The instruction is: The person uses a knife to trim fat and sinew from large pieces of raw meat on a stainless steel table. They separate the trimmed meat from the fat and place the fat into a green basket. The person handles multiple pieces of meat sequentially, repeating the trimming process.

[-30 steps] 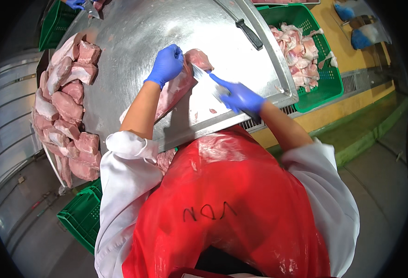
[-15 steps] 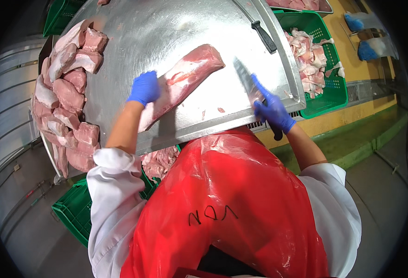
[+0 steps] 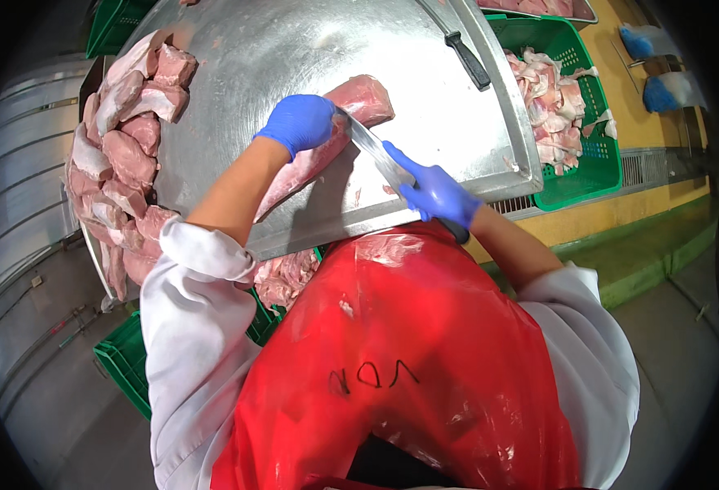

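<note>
A long pork loin (image 3: pixel 366 100) lies slantwise on the metal work table, its narrower end toward the near left. My left hand (image 3: pixel 298 124), in a blue glove, is closed on its upper middle; the curled fingertips are partly hidden. My right hand (image 3: pixel 439 194), also gloved in blue, grips a knife (image 3: pixel 380 157) by its handle, the thumb stretched along the top. The blade slants up and left, its tip at the loin right beside my left fingers. I cannot tell how deep the tip sits.
Many cut chunks of meat (image 3: pixel 129 159) are heaped along the table's left side. Another black-handled tool (image 3: pixel 467 62) rests at the far right, near the raised table rim (image 3: pixel 527 155). A green crate (image 3: pixel 600 155) with pale trimmings stands at the right; more meat (image 3: pixel 284 282) lies below the near edge.
My left hand has moved right and up along the loin. The knife in my right hand has swung left, from beside the loin to touching it.
</note>
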`<state>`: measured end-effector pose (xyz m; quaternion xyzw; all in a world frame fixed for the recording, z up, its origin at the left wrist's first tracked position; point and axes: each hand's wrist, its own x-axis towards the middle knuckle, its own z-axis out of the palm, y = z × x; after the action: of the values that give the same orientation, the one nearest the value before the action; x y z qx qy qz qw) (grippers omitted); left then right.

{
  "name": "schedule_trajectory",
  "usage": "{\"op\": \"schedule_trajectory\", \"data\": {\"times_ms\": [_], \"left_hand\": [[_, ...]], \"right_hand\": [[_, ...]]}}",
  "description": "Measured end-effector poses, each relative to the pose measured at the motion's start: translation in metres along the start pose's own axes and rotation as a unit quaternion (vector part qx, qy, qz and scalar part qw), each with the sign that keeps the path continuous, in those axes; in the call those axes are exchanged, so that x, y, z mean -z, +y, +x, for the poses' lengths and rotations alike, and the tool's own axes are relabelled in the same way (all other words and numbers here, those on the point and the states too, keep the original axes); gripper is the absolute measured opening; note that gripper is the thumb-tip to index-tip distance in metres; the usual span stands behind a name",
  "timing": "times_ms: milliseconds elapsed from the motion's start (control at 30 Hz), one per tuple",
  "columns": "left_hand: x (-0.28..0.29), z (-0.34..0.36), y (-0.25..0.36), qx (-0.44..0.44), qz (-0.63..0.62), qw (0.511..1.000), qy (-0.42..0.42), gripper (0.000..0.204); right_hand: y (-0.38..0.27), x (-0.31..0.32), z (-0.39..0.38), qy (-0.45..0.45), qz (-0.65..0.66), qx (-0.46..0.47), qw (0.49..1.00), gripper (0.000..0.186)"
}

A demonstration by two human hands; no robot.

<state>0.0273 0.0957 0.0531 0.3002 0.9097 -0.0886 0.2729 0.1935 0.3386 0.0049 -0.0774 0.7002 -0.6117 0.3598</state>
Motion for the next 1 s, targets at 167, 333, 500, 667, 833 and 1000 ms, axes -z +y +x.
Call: {"op": "schedule_trajectory", "data": {"times_ms": [167,333,500,667,833,1000], "left_hand": [[0.029,0.022,-0.005,-0.1,-0.039,0.993,-0.055,0.03],[0.052,0.019,-0.032,-0.017,-0.241,0.97,0.029,0.031],[0.075,-0.021,-0.052,-0.05,-0.211,0.969,0.114,0.027],[-0.014,-0.148,-0.078,0.015,-0.163,0.98,-0.116,0.032],[-0.108,-0.178,-0.037,0.056,-0.115,0.991,0.039,0.037],[-0.07,-0.026,0.065,0.168,-0.19,0.946,0.203,0.042]], "right_hand": [[-0.021,0.007,0.1,0.035,-0.001,0.008,0.999,0.072],[-0.023,-0.016,0.049,0.008,-0.058,-0.013,0.998,0.077],[0.003,0.002,0.007,0.095,0.063,0.051,0.992,0.076],[-0.006,0.036,0.048,0.159,0.022,0.058,0.985,0.078],[0.004,0.028,0.069,0.168,0.015,0.049,0.985,0.078],[0.001,0.037,0.097,0.194,-0.035,0.032,0.98,0.079]]}}
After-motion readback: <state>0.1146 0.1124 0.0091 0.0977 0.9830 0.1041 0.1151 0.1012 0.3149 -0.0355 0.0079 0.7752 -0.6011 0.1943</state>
